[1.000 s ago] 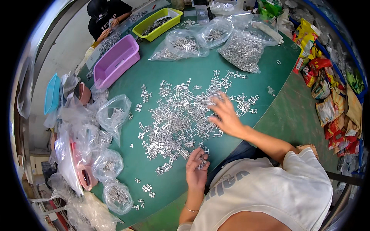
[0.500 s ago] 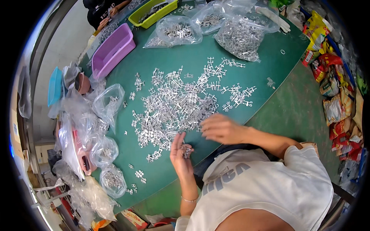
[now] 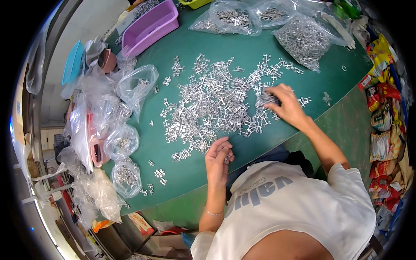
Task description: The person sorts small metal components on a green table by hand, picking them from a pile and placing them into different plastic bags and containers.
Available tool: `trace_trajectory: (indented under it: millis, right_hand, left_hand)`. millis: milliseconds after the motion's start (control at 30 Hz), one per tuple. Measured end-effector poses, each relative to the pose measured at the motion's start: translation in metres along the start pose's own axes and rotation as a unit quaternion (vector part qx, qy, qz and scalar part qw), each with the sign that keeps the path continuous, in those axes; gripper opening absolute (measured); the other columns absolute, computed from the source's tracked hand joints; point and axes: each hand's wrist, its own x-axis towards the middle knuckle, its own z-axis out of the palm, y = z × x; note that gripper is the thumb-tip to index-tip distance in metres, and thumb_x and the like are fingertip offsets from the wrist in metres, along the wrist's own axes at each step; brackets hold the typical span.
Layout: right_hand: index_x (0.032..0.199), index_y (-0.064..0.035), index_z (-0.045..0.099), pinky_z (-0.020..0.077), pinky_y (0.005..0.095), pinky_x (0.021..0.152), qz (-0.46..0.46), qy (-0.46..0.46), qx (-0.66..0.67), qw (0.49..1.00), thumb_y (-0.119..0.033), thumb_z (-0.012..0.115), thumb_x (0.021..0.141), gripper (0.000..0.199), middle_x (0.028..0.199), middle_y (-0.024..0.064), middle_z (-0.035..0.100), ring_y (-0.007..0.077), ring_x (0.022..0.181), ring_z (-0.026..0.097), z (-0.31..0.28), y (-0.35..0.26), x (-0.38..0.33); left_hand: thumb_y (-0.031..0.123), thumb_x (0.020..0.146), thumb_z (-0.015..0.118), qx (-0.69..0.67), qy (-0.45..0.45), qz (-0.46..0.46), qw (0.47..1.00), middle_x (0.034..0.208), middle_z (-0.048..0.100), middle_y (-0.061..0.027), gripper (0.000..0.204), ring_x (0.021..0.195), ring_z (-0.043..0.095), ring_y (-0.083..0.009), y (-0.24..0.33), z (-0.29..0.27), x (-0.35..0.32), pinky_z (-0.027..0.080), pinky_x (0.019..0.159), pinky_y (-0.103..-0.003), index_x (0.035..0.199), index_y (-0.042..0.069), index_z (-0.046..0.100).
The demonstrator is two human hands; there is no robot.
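A wide pile of small silvery H-shaped metal pieces (image 3: 208,108) is spread over the green table (image 3: 173,197). My left hand (image 3: 218,161) is at the near edge of the pile, palm turned up. Its fingers curl over a few of the pieces, which show partly between thumb and fingertips. Over the right side of the pile reaches my right hand (image 3: 288,106), its thumb and fingers closing around a cluster of metal pieces (image 3: 265,100). That cluster is blurred, and the hand covers part of it.
Clear bags of metal parts (image 3: 303,41) lie along the far side, near a purple basin (image 3: 149,28). More plastic bags (image 3: 125,175) crowd the left edge. A white glove (image 3: 340,28) rests at the far right. Colourful packets (image 3: 381,130) line the floor beyond the right edge.
My right hand has moved from the pile's near edge out to its right side and onto metal pieces. My left hand's fingers have curled in over its pieces. The whole view has shifted.
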Motion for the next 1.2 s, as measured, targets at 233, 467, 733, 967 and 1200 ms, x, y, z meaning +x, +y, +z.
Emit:
trace_trajectory:
  millis: [233, 467, 733, 967, 1200]
  right_hand:
    - [0.100, 0.0024, 0.057, 0.0424, 0.0222, 0.062, 0.244, 0.087, 0.392, 0.883, -0.016, 0.061, 0.083, 0.025, 0.079, 0.0076, 0.061, 0.0119, 0.070, 0.057, -0.007, 0.021, 0.003]
    - [0.115, 0.0041, 0.048, 0.0467, 0.0262, 0.068, 0.244, -0.026, 0.509, 0.825, -0.010, 0.043, 0.091, 0.029, 0.100, 0.0111, 0.060, 0.0165, 0.081, 0.060, -0.022, -0.001, 0.021]
    - [0.091, -0.0039, 0.062, 0.0373, 0.0325, 0.071, 0.011, -0.006, -0.048, 0.999, -0.011, 0.069, 0.068, 0.025, 0.083, 0.0055, 0.057, 0.0215, 0.079, 0.048, -0.039, -0.004, 0.000]
    - [0.097, -0.0023, 0.057, 0.0391, 0.0287, 0.071, 0.101, 0.002, 0.131, 0.986, -0.015, 0.065, 0.076, 0.025, 0.088, 0.0059, 0.058, 0.0184, 0.079, 0.052, -0.024, 0.001, -0.007]
    - [0.117, 0.0046, 0.045, 0.0499, 0.0279, 0.072, 0.280, -0.098, 0.728, 0.618, -0.012, 0.046, 0.090, 0.032, 0.105, 0.0182, 0.055, 0.0190, 0.087, 0.057, -0.029, 0.005, -0.017]
  left_hand:
    - [-0.001, 0.083, 0.053, -0.035, -0.013, -0.018, 0.999, 0.086, 0.058, -0.0058, 0.025, 0.063, 0.048, -0.0072, -0.001, 0.006, 0.001, 0.039, 0.053, -0.021, 0.108, -0.003, 0.054]
    - [-0.002, 0.083, 0.052, -0.039, 0.000, -0.042, 0.998, 0.086, 0.057, -0.0062, 0.024, 0.062, 0.047, -0.0076, -0.005, 0.009, 0.005, 0.039, 0.053, -0.022, 0.107, -0.003, 0.053]
    - [0.001, 0.084, 0.051, -0.050, -0.030, -0.051, 0.997, 0.085, 0.057, -0.0073, 0.024, 0.061, 0.046, -0.0088, -0.006, 0.004, 0.004, 0.039, 0.053, -0.023, 0.108, -0.003, 0.053]
    - [0.004, 0.085, 0.051, -0.072, -0.067, -0.087, 0.991, 0.083, 0.056, -0.0064, 0.025, 0.061, 0.045, -0.0086, -0.009, 0.016, 0.005, 0.040, 0.053, -0.023, 0.109, -0.002, 0.053]
    - [0.007, 0.086, 0.050, -0.048, -0.086, -0.113, 0.989, 0.087, 0.057, -0.0053, 0.028, 0.064, 0.046, -0.0084, -0.014, 0.028, 0.006, 0.041, 0.058, -0.022, 0.113, 0.000, 0.052]
